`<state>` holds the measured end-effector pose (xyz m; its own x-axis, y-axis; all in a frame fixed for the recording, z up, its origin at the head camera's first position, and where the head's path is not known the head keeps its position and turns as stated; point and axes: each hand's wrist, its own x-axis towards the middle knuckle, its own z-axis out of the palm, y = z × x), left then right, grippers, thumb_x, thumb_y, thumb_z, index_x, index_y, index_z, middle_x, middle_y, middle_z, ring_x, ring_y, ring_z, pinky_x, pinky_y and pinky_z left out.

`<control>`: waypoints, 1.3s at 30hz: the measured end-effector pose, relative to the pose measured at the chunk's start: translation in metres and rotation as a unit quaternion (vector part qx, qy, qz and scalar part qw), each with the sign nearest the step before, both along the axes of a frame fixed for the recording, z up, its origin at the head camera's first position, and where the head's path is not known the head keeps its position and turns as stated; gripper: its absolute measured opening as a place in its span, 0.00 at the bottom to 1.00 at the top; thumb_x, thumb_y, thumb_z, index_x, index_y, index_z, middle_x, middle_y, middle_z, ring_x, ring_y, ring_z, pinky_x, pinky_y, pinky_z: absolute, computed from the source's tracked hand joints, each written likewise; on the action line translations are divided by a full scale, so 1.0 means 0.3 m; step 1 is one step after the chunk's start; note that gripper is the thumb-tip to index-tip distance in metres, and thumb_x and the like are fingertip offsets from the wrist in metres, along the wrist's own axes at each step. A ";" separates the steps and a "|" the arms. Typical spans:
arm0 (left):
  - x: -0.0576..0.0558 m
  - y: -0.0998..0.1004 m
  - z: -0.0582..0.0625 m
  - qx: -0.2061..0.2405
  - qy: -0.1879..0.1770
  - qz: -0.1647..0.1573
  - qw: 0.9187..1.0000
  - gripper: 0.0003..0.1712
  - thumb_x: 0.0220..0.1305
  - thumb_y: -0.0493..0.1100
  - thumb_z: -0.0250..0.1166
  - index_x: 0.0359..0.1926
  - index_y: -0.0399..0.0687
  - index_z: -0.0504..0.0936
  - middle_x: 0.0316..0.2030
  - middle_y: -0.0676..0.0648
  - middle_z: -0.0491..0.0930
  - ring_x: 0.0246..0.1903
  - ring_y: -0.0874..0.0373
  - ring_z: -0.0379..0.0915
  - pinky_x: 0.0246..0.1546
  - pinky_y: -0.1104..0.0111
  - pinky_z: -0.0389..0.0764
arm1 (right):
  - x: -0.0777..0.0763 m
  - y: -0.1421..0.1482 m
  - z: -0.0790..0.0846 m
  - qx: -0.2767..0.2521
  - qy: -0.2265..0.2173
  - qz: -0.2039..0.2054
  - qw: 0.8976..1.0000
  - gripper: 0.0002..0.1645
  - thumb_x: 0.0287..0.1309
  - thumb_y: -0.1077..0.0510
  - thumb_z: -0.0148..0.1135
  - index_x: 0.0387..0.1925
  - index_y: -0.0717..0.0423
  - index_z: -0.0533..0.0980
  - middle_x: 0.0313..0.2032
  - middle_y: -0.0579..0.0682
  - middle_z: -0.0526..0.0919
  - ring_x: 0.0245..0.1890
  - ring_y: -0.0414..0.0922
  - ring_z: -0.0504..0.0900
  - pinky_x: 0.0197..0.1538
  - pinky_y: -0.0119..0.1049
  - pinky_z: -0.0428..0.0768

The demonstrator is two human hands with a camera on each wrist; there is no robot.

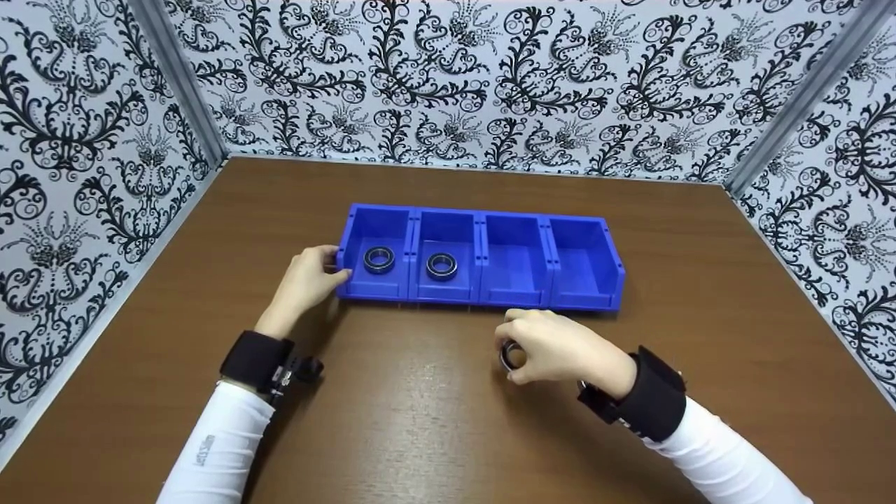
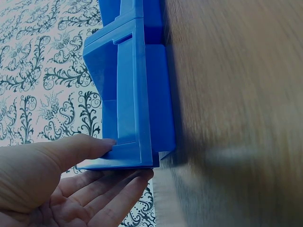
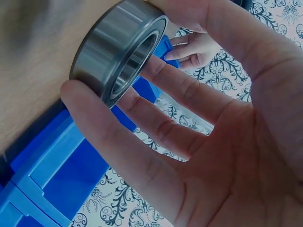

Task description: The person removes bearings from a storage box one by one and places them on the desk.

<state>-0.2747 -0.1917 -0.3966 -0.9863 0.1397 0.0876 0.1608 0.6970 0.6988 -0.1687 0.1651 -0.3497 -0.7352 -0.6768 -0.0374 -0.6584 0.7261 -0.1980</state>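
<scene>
1. Pinching a steel bearing (image 3: 106, 45) in the right hand (image 1: 549, 346), with thumb and index fingertip on opposite sides of its outer rim.
2. Held in front of the third bin (image 1: 514, 269) from the left, near but apart from the row of blue storage bins (image 1: 483, 297), tilted up rather than flat. Hard to tell whether touching the wood-grain tabletop (image 1: 420, 392) or just above it.
3. Spread no wider than the bearing between those two digits; stretched out behind its bore with the other visible fingers.
4. Likely to feel dense for its size and fully rigid, without give under a squeeze; probably slick on the smooth outer race (more so if oiled, though impossible to judge by eye).
5. Best taken across the outer race, with pads square to the steel; wiser to keep pressure off the inner face. Unlikely to break, but apt to roll if dropped on edge.
6. Gripping the side wall of the leftmost bin (image 2: 127, 94) with the left hand (image 1: 308, 280), thumb inside, fingers outside.
7. Lying flat: one bearing in the leftmost bin (image 1: 379, 270), another bearing in the second bin (image 1: 441, 277).
</scene>
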 end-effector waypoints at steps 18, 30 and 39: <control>0.005 0.004 0.005 -0.003 -0.001 0.001 1.000 0.29 0.66 0.36 0.63 0.64 0.23 0.74 0.57 0.25 0.81 0.58 0.34 0.81 0.64 0.47 0.79 | 0.023 0.001 -0.061 0.007 -0.005 0.010 1.000 0.15 0.40 0.59 0.74 0.35 0.52 0.83 0.32 0.47 0.79 0.29 0.40 0.76 0.33 0.34 0.75; 0.005 0.002 0.003 0.000 0.000 -0.001 1.000 0.28 0.66 0.36 0.63 0.63 0.23 0.74 0.56 0.25 0.82 0.58 0.33 0.81 0.63 0.46 0.80 | 0.033 0.001 -0.083 0.006 -0.005 0.020 1.000 0.17 0.38 0.60 0.74 0.37 0.51 0.84 0.33 0.46 0.79 0.30 0.42 0.78 0.33 0.35 0.77; 0.001 0.004 0.003 -0.004 0.000 0.003 1.000 0.29 0.66 0.37 0.64 0.64 0.23 0.74 0.56 0.25 0.82 0.58 0.34 0.81 0.64 0.46 0.79 | 0.032 0.001 -0.099 0.005 -0.014 0.016 1.000 0.17 0.37 0.61 0.74 0.36 0.50 0.84 0.34 0.47 0.80 0.31 0.42 0.78 0.33 0.33 0.76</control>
